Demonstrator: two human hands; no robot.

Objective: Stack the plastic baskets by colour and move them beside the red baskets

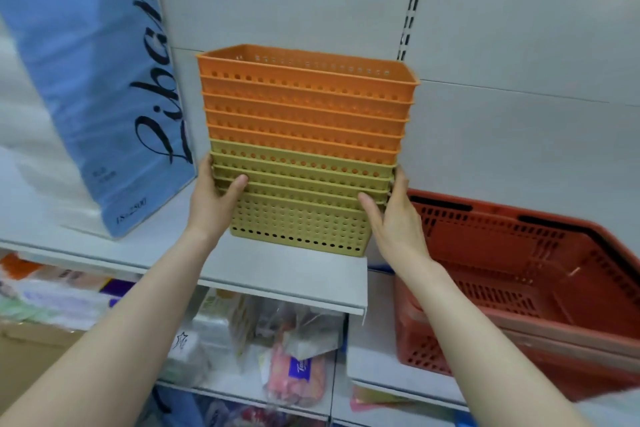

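Observation:
A tall nested stack of perforated plastic baskets stands on a grey shelf [294, 270]. Several yellow baskets [298, 222] form the bottom, with several orange baskets [304, 107] nested on top. My left hand [216, 199] grips the stack's left side at the yellow rims. My right hand [393, 215] holds the right side at the same height. The stack's base rests on or just above the shelf; I cannot tell which. Red shopping baskets [526, 274] sit nested to the right on a lower shelf, close to my right hand.
A large blue and white pack [93, 87] with black script stands left of the stack on the same shelf. Bagged goods [298, 350] fill the shelf below. The grey back wall [519, 45] is right behind the stack.

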